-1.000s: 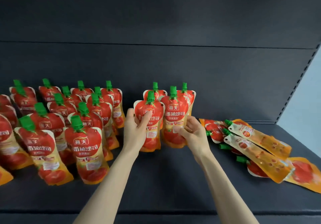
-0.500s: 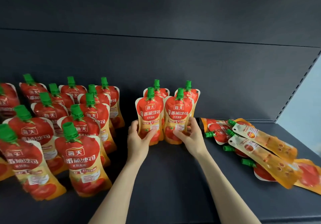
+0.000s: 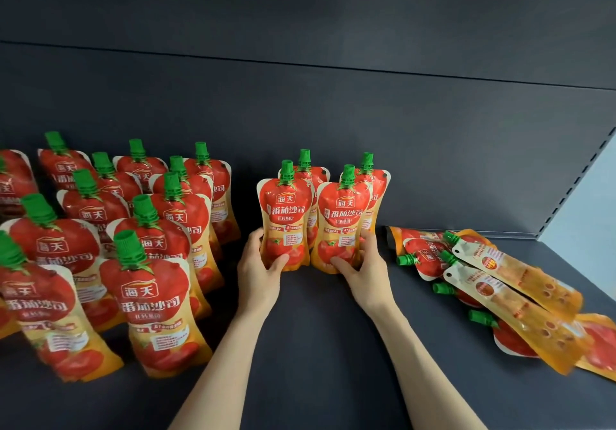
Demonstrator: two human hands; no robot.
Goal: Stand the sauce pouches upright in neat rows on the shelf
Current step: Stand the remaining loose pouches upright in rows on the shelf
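Left pouch [image 3: 286, 223] stands upright on the shelf [image 3: 316, 346] within our left hand [image 3: 261, 271], thumb across its base; right pouch [image 3: 343, 226], beside it, sits gripped likewise in our right hand [image 3: 363, 273], forearms outstretched.

Single head-worn view, wide-angle. Set above and just in front of the shelf [image 3: 316, 346], near it. Faces forward and down, roughly square to the back panel [image 3: 333, 123] behind the shelf. Close enough to read the print on the standing pouches [image 3: 285, 223] at the shelf's middle. Takes in the shelf from its left part, cropped by the frame edge, to the side upright [image 3: 573, 176] at its right end. Crossed by forearms [image 3: 233, 363] reaching in from the shelf's near side.
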